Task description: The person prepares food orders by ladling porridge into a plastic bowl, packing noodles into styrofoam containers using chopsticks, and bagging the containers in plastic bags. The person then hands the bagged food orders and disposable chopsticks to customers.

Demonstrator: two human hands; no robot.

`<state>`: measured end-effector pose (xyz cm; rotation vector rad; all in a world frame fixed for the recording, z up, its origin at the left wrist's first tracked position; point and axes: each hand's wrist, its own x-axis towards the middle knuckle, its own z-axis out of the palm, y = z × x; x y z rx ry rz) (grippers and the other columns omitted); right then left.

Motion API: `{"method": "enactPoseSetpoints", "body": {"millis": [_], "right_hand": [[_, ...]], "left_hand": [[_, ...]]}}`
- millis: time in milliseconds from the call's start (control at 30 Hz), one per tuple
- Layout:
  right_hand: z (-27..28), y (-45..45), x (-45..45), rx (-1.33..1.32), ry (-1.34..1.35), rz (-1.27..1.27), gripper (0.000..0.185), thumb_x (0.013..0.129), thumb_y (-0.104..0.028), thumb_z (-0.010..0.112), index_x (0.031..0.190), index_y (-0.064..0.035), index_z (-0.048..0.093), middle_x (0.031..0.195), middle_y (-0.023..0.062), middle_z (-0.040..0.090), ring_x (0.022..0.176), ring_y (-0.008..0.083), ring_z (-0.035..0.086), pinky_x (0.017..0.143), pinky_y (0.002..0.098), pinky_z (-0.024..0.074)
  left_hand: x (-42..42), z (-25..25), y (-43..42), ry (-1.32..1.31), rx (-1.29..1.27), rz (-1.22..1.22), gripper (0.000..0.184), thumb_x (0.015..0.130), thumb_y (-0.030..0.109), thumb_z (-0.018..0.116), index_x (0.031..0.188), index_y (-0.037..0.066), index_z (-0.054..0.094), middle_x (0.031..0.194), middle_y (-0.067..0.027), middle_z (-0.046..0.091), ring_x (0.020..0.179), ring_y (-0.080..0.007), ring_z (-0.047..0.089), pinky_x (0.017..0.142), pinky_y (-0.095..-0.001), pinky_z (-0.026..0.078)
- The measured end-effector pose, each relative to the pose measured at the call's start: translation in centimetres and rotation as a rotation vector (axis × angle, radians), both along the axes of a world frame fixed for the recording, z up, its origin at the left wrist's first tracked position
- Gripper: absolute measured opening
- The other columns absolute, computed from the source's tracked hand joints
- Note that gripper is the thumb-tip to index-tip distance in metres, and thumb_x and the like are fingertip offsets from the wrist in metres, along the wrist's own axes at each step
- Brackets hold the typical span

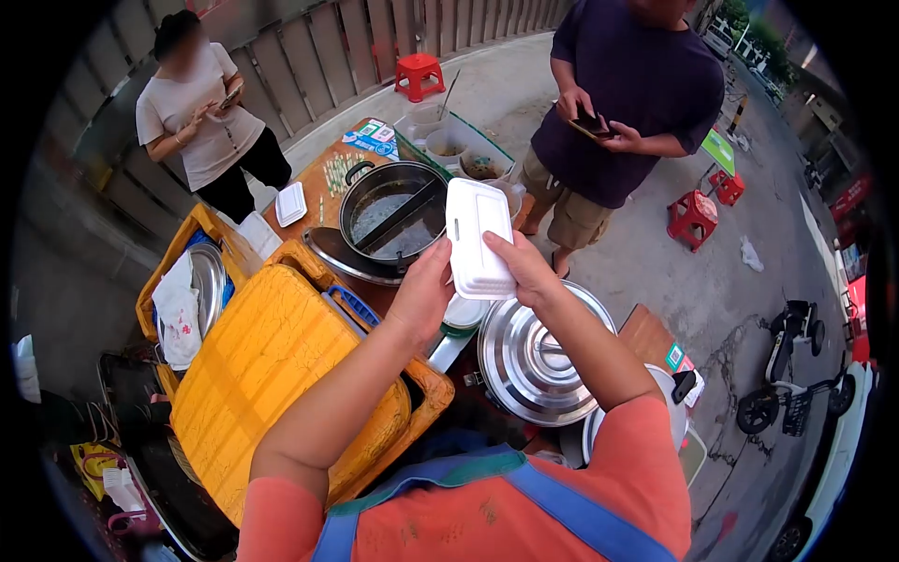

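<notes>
A person in a pale short-sleeved top [201, 112] stands far beyond and to the left of the left hand, holding a phone. Nearer, well to that hand's left, a white cloth with red print [178, 309] lies over a round, shiny steel basin [211, 272]. A large, scuffed, yellow plastic box [290, 375] sits just left of and below the left hand, partly under its forearm. Beyond the box are a small white lidded container [291, 204] and slim green-and-white sticks [345, 173]. A round dark pot with a central divider [403, 166] stands just past the left hand, liquid inside.

The left hand [423, 284] grips the left side of a closed, oblong white foam box [480, 234], its fingertips hidden. This box is held up between both hands, tilted. The right hand [524, 267] grasps its right side, thumb on the lid. Below the right hand is a wide, round, ridged steel lid [543, 365]. Beyond that hand, to the right, a person in a dark purple shirt [646, 103] holds a phone; farther right stands a red plastic stool [688, 229].
</notes>
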<state>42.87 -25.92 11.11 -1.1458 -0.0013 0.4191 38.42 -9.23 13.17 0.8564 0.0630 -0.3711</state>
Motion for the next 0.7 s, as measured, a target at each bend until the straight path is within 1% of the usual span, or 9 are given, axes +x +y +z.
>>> {"method": "enactPoseSetpoints", "body": {"millis": [67,100,200,333,400,433,600,667,700], "right_hand": [[-1.1,-1.6,1.7,0.045,0.086,-0.044,0.049,0.084,-0.028,0.062,0.121,0.0003,0.044,0.107,0.0119,0.06,0.094,0.0198,0.061,0.079,0.0321,0.0512],[-1.4,-2.6,2.3,0.116,0.132,-0.045,0.047,0.085,-0.026,0.057,0.121,0.0009,0.045,0.111,0.0139,0.059,0.098,0.0236,0.061,0.084,0.0369,0.0498],[-3.4,-4.8,4.7,0.3,0.18,-0.037,0.038,0.086,-0.019,0.054,0.118,-0.0003,0.047,0.107,0.0137,0.06,0.095,0.025,0.061,0.084,0.0382,0.0496],[-5.3,-6.1,7.1,0.252,0.22,-0.228,0.036,0.085,-0.017,0.056,0.116,-0.0009,0.048,0.105,0.0134,0.06,0.093,0.0251,0.061,0.085,0.039,0.0497],[-6.5,-6.6,8.9,0.237,0.194,-0.272,0.036,0.084,-0.017,0.058,0.115,-0.0012,0.049,0.103,0.0127,0.061,0.09,0.0248,0.062,0.082,0.0382,0.0509],[-6.9,-7.0,9.6,0.182,0.168,-0.293,0.044,0.085,-0.022,0.057,0.12,0.0018,0.046,0.108,0.0158,0.06,0.095,0.0262,0.061,0.087,0.0387,0.0488],[-6.4,-7.3,12.3,0.222,0.175,-0.314,0.043,0.084,-0.017,0.058,0.121,-0.0001,0.045,0.109,0.0127,0.06,0.095,0.0251,0.061,0.086,0.0372,0.0494],[-5.6,-6.8,13.2,0.255,0.174,-0.318,0.044,0.088,-0.016,0.051,0.127,0.0007,0.04,0.12,0.0143,0.054,0.108,0.0275,0.055,0.095,0.0399,0.0436],[-4.9,-6.6,13.7,0.262,0.191,-0.343,0.043,0.088,-0.017,0.05,0.127,0.0,0.041,0.12,0.0142,0.054,0.107,0.0271,0.055,0.095,0.0395,0.0432]], "left_hand": [[1.6,0.0,-0.9,-0.039,0.0,-0.044,0.046,0.095,0.033,0.043,0.134,0.008,0.037,0.132,-0.0057,0.042,0.118,-0.0169,0.042,0.097,-0.0348,0.036],[2.0,0.1,-1.1,-0.057,0.009,-0.082,0.047,0.095,0.032,0.044,0.135,0.008,0.035,0.133,-0.0059,0.041,0.117,-0.0173,0.042,0.096,-0.0351,0.037],[2.4,0.1,-1.2,-0.053,0.209,-0.111,0.051,0.094,0.032,0.047,0.137,0.009,0.032,0.134,-0.006,0.04,0.117,-0.0189,0.042,0.094,-0.0358,0.038],[2.1,-1.5,0.4,0.084,0.27,-0.094,0.056,0.091,0.031,0.053,0.138,0.008,0.031,0.134,-0.009,0.04,0.112,-0.0206,0.047,0.09,-0.035,0.041],[1.7,-1.5,1.3,0.089,0.29,-0.059,0.051,0.091,0.028,0.053,0.135,0.008,0.035,0.13,-0.0104,0.044,0.106,-0.02,0.051,0.087,-0.0335,0.043],[1.4,-1.3,1.9,0.072,0.294,-0.057,0.048,0.092,0.026,0.053,0.133,0.007,0.038,0.127,-0.0102,0.046,0.105,-0.0196,0.053,0.086,-0.0327,0.044],[-2.6,0.3,7.1,-0.066,0.442,0.055,0.036,0.093,0.015,0.049,0.126,0.004,0.045,0.119,-0.0095,0.053,0.101,-0.0179,0.057,0.085,-0.0296,0.046],[-5.4,1.1,10.2,-0.13,0.475,0.117,0.033,0.091,0.009,0.05,0.123,0.002,0.047,0.116,-0.0101,0.055,0.103,-0.0181,0.057,0.088,-0.0304,0.045],[-6.7,1.2,11.8,-0.144,0.486,0.157,0.032,0.091,0.009,0.05,0.122,0.001,0.048,0.115,-0.0104,0.056,0.102,-0.018,0.057,0.089,-0.0304,0.045]]}}
